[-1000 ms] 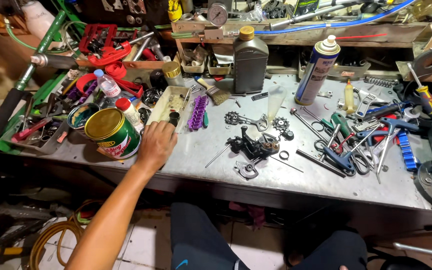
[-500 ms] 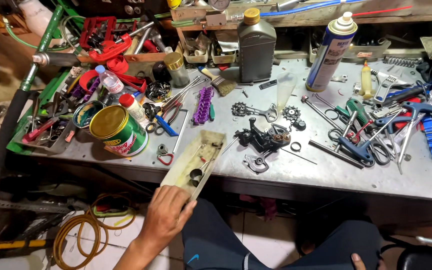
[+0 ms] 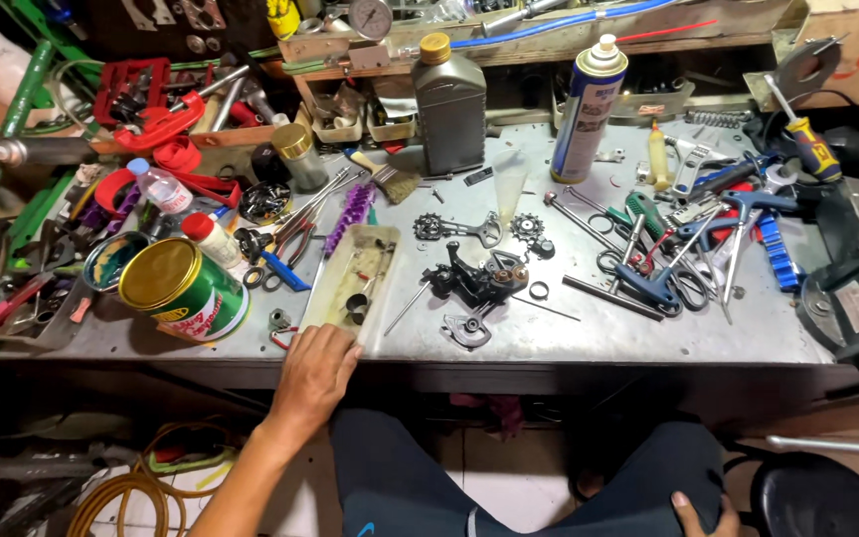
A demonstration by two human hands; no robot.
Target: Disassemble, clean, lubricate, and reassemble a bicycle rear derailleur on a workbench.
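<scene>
My left hand [image 3: 315, 370] grips the near end of a pale, grimy rectangular tray [image 3: 335, 298] that lies flat at the front edge of the metal bench [image 3: 648, 333]. A few small parts sit in the tray. Just right of it lies a black bicycle derailleur [image 3: 474, 278], taken apart, with a cage plate [image 3: 454, 229] and a toothed pulley [image 3: 527, 227] behind it. My right hand [image 3: 698, 512] rests on my knee below the bench, holding nothing.
A green and gold tin [image 3: 181, 290] stands left of the tray. Behind are a grey oil bottle [image 3: 449, 99], a spray can [image 3: 589, 99], a brush [image 3: 380, 177] and a purple tool [image 3: 350, 214]. Pliers, scissors and wrenches [image 3: 688, 254] crowd the right side. A black stool [image 3: 817, 497] stands lower right.
My left hand pulled the tray off the bench's front edge, then set it back down flat near that edge. The view has shifted slightly lower.
</scene>
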